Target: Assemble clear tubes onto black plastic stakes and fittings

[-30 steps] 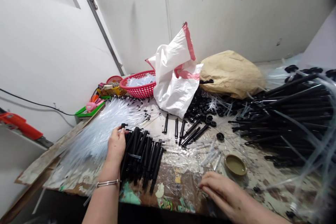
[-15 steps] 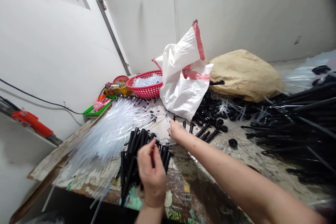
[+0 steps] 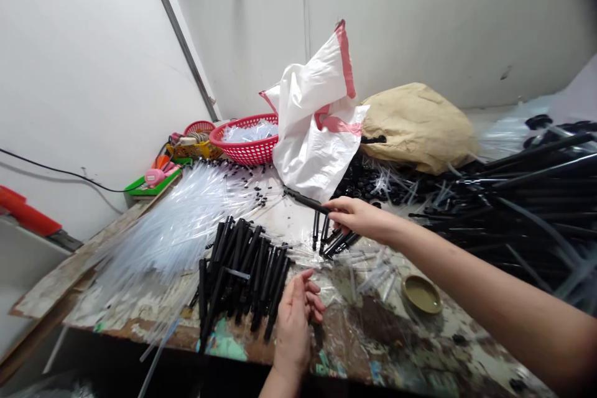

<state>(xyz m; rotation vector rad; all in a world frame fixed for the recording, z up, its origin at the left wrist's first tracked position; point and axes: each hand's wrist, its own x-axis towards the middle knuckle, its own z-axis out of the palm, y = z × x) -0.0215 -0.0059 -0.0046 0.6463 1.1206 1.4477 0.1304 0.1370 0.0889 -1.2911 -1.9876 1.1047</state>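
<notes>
My right hand (image 3: 347,214) pinches one end of a black tube (image 3: 305,200), which points left above the table in front of the white sack. Beneath it, several short black tubes (image 3: 320,230) lie on the tabletop. Fingers apart and curled a little, my left hand (image 3: 301,301) holds nothing. It is just right of a row of black tubes (image 3: 242,277) lying side by side near the front edge. Left of that row spreads a large heap of thin clear tubes (image 3: 172,230).
A red basket (image 3: 247,152) of clear pieces stands behind, beside a white sack (image 3: 308,130) and a tan sack (image 3: 415,127). Long black rods (image 3: 522,217) pile up at the right. A small round dish (image 3: 421,294) sits right of centre, and a green tray (image 3: 153,183) far left.
My right hand has drawn back to the right and now holds a black tube. My left hand has moved off the row of tubes and opened. The round dish has come into view.
</notes>
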